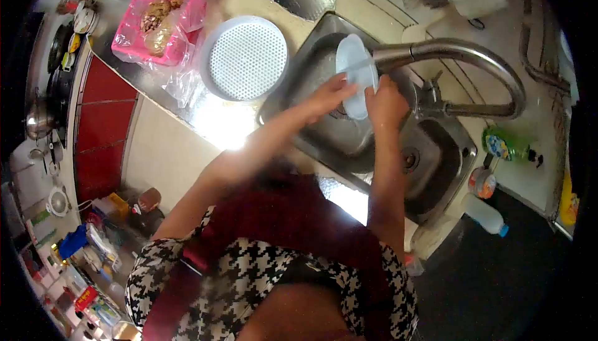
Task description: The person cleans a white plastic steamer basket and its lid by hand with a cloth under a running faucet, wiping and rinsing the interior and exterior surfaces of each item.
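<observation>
A pale white bowl (356,105) is tipped up on its side over the sink, under the spout of the metal tap (436,48), with a streak of water running onto it. My right hand (389,105) grips the bowl by its right rim. Against the bowl's inner face, my left hand (329,97) has its fingers stretched out; their tips are smeared by motion. Beneath both hands lies the steel sink (305,101), which has a large basin and a smaller one with a drain.
Left of the sink stand a round white perforated strainer (248,57) and a pink basket (124,39) holding food and a plastic bag. To the right are a green bottle (507,145), a small jar (482,183) and a white blue-capped bottle (484,215).
</observation>
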